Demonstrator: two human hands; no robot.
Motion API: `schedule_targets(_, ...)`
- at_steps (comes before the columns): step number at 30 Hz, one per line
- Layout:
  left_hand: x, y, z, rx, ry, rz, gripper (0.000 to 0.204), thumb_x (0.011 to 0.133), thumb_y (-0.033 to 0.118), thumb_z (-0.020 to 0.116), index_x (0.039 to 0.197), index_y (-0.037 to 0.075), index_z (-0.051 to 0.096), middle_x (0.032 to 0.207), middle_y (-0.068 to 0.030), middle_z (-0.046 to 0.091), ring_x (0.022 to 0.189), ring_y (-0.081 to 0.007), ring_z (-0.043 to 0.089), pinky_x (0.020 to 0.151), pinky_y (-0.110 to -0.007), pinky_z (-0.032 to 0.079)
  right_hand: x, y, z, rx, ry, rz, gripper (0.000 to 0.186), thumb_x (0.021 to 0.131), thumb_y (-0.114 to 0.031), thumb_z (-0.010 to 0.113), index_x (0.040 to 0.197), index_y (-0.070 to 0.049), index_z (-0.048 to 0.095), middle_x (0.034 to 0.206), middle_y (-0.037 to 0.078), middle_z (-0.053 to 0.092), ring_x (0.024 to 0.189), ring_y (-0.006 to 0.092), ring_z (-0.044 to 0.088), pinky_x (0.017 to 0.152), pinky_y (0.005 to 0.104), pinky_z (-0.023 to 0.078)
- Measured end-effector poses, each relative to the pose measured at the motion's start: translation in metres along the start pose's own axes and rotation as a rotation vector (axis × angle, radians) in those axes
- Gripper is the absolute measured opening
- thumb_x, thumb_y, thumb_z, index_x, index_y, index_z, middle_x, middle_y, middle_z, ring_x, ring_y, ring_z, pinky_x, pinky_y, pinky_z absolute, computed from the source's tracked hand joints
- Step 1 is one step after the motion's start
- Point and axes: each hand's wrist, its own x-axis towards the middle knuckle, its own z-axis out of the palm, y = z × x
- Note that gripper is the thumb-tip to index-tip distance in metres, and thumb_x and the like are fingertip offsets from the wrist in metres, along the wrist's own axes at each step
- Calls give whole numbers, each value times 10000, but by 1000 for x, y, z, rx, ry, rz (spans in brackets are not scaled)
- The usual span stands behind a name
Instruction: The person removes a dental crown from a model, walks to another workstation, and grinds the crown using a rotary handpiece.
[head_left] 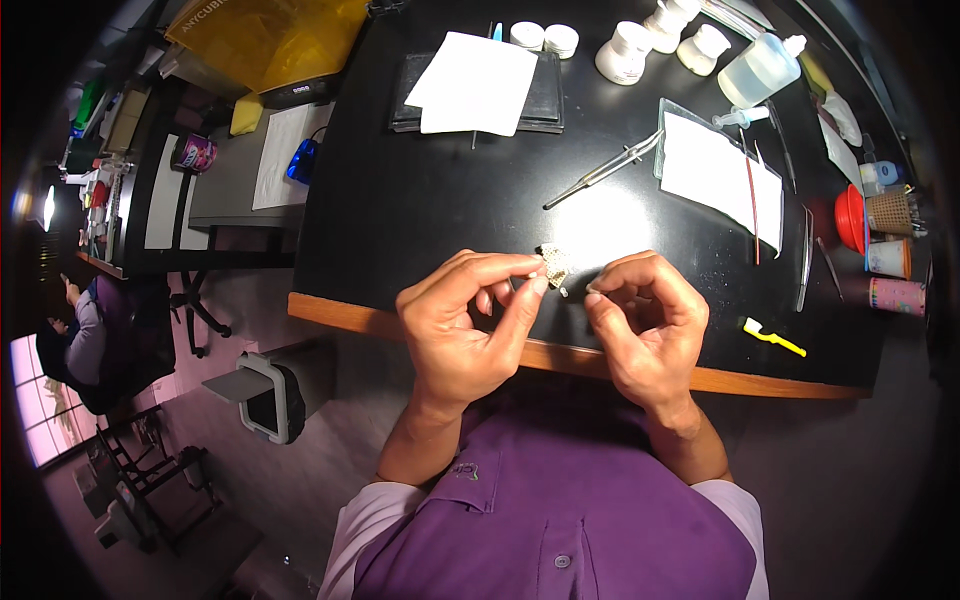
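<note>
The left hand (462,330) pinches a tiny pale piece (555,266) above the worktop (420,210) edge, the right hand (645,325) pinching at its 3 o'clock side; it might slip and fall.

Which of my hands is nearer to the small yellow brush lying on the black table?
Right. The right hand is just left of the small yellow brush on the black table, not touching it. The left hand is farther left, beyond the right hand.
</note>
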Motion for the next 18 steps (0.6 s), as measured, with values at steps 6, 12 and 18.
schedule_targets(6,4,4,-15,-12,-16,-83,164,834,-89,736,976,-15,775,865,-90,761,692,-58,611,588,-197,434,10,-7,4,-145,-41,-100,71,791,69,701,828,10,687,745,41,640,553,63,504,501,230,366)
schedule_targets(12,10,3,-12,-92,17,-103,165,818,26,781,982,41,795,887,-90,770,711,-148,715,607,-266,549,2,5,-3,-81,-5,15,35,853,59,705,885,60,694,854,97,636,679,105,560,591,242,441)
schedule_targets(18,-13,6,-24,-196,129,-179,145,873,51,773,1006,-7,767,924,-150,760,764,-241,732,681,-330,572,-10,-31,10,-45,-109,122,97,945,-27,702,900,39,648,749,46,583,565,89,492,503,227,375)
